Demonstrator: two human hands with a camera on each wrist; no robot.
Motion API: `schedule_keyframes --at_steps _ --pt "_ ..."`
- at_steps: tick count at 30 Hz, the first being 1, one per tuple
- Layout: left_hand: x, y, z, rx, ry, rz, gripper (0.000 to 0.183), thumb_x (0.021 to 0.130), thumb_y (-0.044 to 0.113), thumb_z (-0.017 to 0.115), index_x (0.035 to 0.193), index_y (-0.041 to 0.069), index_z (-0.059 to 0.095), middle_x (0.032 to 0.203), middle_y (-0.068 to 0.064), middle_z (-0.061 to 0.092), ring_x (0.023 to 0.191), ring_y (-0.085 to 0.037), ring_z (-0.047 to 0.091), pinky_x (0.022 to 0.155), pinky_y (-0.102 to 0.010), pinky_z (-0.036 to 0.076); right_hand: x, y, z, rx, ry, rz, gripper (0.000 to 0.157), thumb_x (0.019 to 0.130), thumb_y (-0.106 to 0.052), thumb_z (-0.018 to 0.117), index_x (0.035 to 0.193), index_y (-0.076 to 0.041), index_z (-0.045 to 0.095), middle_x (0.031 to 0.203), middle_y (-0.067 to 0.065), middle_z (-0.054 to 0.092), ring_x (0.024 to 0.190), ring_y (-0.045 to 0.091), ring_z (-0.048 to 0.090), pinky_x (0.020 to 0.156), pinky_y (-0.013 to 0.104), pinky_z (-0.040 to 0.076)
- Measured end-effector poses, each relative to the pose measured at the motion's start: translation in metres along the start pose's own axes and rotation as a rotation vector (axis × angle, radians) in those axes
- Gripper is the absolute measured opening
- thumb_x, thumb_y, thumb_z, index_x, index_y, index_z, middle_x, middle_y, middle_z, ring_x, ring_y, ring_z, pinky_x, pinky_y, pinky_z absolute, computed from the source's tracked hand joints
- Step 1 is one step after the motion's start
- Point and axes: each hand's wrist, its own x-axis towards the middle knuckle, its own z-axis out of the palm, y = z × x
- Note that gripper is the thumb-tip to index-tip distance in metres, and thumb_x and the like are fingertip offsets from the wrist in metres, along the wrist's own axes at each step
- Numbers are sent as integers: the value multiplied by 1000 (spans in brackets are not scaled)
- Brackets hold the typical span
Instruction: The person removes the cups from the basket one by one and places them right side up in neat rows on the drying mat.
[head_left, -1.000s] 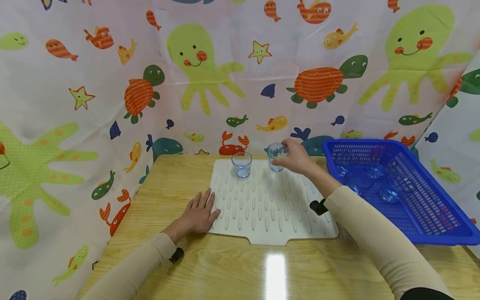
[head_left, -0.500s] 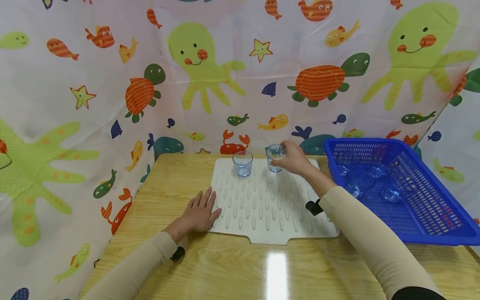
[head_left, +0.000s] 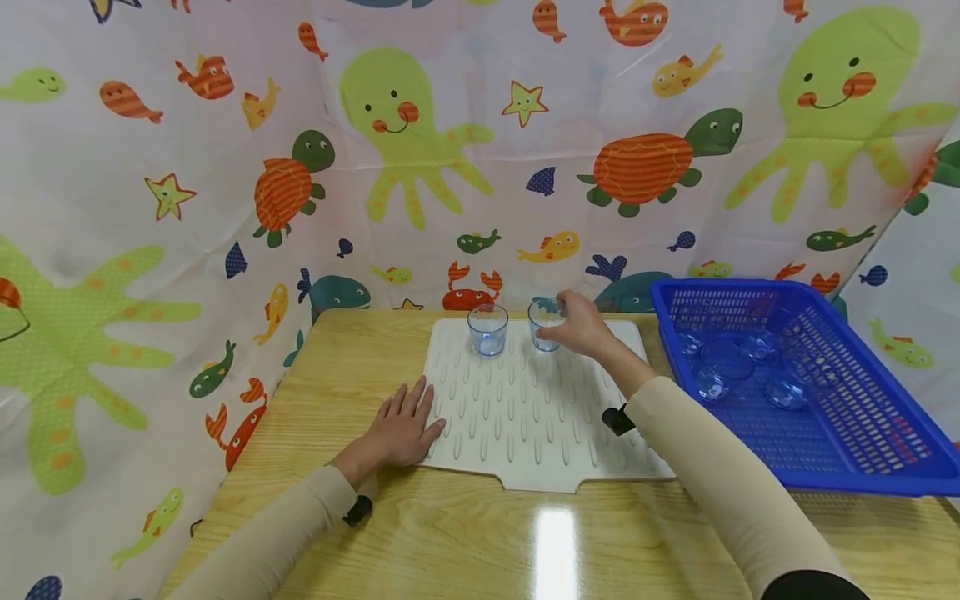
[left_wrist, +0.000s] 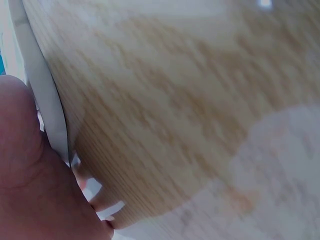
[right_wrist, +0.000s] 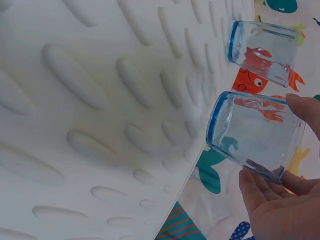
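Observation:
With thumb and fingers around its upper part, my right hand (head_left: 587,327) holds a clear, bluish drinking glass (right_wrist: 255,132) upright at the back of a white ridged drying mat (head_left: 517,417). Whether its base touches the mat, I cannot tell. Just left of it, a second clear glass (head_left: 488,331) stands upright on the mat. My left hand (head_left: 401,429) lies flat with spread fingers at the mat's left edge, its thumb against that edge. In the left wrist view, only part of the left hand (left_wrist: 30,165) shows beside the mat's edge.
A blue plastic basket (head_left: 832,450) with several clear glasses (head_left: 786,390) in it stands on the right. The wooden table (head_left: 450,542) carries everything. Behind and at the sides hangs a curtain (head_left: 465,150) printed with sea animals.
My right hand has shifted slightly left and lower with the glass, bringing it nearer the second glass. The left hand stays put.

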Motion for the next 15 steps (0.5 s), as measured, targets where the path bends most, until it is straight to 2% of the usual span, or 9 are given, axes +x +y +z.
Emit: schedule_keyframes --at_steps 15 --pt "2 -2 4 -3 28 2 76 109 56 29 166 14 2 173 -7 -9 157 -40 -5 123 -59 5 6 8 15 27 -6 42 83 88 -25 81 150 8 38 146 29 49 132 43 51 106 55 46"
